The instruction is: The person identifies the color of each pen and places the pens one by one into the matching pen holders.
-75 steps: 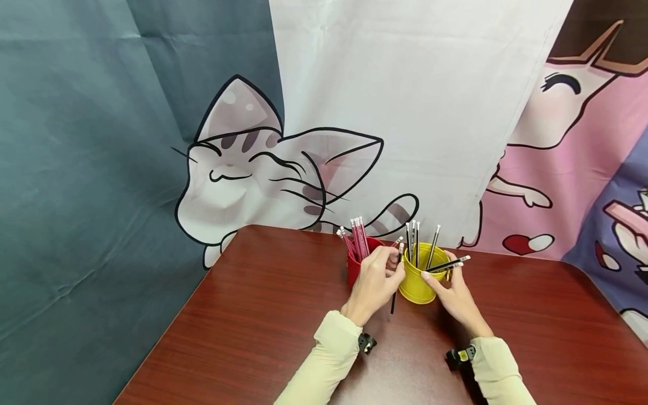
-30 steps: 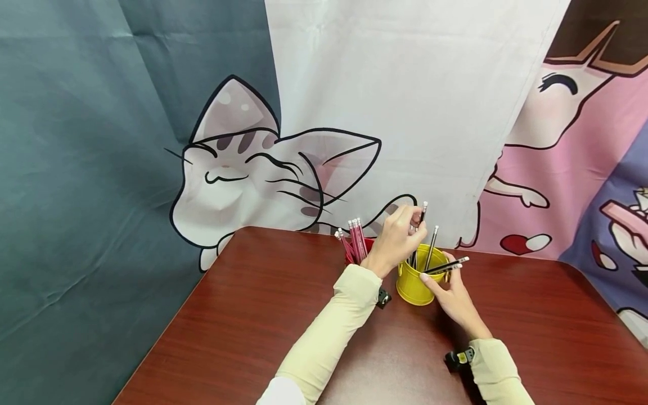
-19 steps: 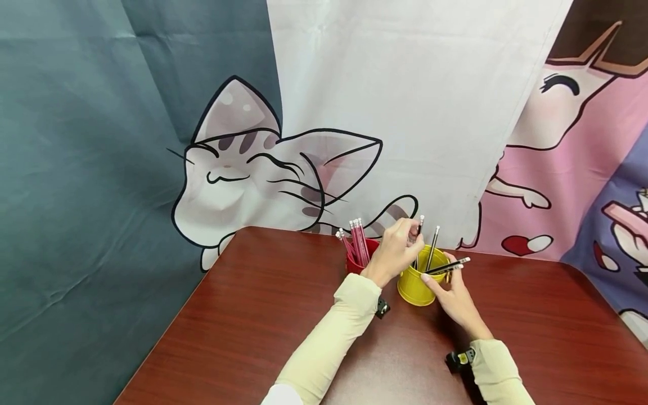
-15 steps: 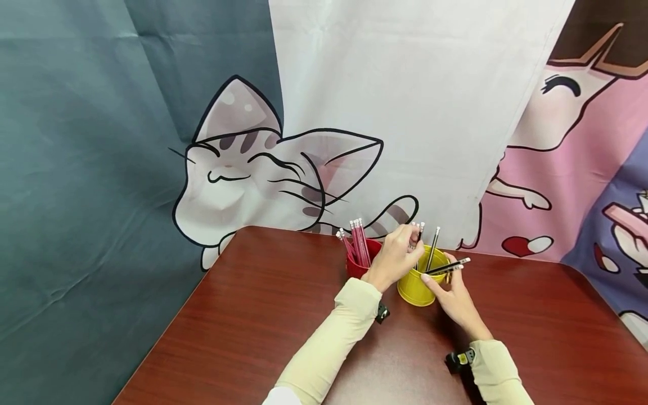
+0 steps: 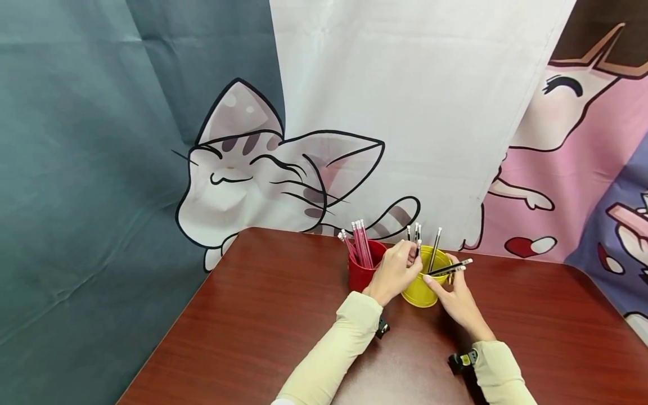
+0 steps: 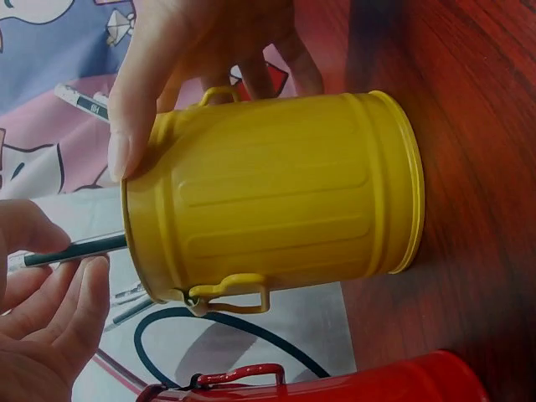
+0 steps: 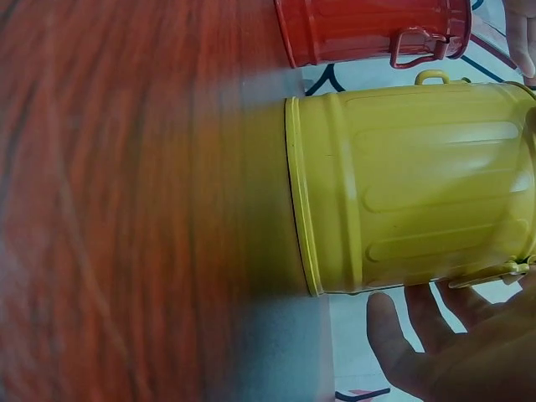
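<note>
My left hand (image 5: 397, 271) pinches a black pencil (image 6: 96, 246) between thumb and fingers; its lower part is hidden inside the yellow bucket (image 5: 420, 293). Several more black pencils with white ends stand in that bucket, one leaning apart at the back (image 5: 435, 247). Two lie slanted over the right side of the rim. My right hand (image 5: 458, 298) steadies the bucket from the right, its thumb (image 6: 132, 138) on the rim and the other fingers along the far side. The bucket stands upright on the table.
Just left of the yellow bucket stands a red bucket (image 5: 360, 278) with several pink pencils (image 5: 362, 244) in it. Both are on a dark red wooden table (image 5: 243, 315). Behind the table's far edge hangs a printed cloth (image 5: 405, 112) with cartoon figures.
My left hand has moved from beside the red bucket up over the yellow one, then lowered the black pencil into it. My right hand stays on the yellow bucket.
</note>
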The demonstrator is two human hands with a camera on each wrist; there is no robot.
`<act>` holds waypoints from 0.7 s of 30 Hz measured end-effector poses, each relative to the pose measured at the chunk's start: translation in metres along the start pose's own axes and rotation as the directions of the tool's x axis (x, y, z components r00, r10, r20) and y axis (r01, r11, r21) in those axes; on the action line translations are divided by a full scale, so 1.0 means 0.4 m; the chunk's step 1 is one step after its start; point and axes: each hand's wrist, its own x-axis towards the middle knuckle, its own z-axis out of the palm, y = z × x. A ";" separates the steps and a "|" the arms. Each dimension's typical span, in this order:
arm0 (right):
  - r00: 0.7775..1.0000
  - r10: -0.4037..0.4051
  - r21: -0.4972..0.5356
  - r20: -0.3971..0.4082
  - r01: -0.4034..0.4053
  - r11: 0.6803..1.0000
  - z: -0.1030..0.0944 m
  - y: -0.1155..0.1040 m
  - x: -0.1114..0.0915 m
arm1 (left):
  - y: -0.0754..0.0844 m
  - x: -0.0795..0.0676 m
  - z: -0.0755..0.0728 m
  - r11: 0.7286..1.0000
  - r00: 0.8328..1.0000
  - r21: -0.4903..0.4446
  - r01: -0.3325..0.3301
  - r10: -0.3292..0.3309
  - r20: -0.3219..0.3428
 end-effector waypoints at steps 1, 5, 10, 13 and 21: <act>1.000 -0.006 0.006 0.000 0.006 1.000 0.000 0.001 0.000 | 0.001 -0.001 0.001 1.000 1.000 -0.004 0.001 -0.001 -0.007; 1.000 0.014 -0.015 0.006 -0.014 1.000 -0.004 0.001 0.000 | 0.004 -0.005 0.005 1.000 1.000 -0.008 0.007 -0.007 -0.023; 1.000 0.028 -0.019 0.013 -0.028 0.999 -0.002 0.002 -0.004 | 0.005 -0.014 0.005 0.998 0.999 -0.047 0.036 -0.038 -0.025; 1.000 0.025 -0.018 0.015 -0.024 1.000 0.000 0.006 -0.007 | 0.004 -0.020 0.006 0.996 0.998 -0.076 0.053 -0.055 -0.026; 0.990 0.072 -0.028 0.125 -0.069 0.997 -0.045 -0.001 -0.001 | -0.001 -0.040 -0.019 0.990 0.994 -0.121 0.067 -0.076 -0.076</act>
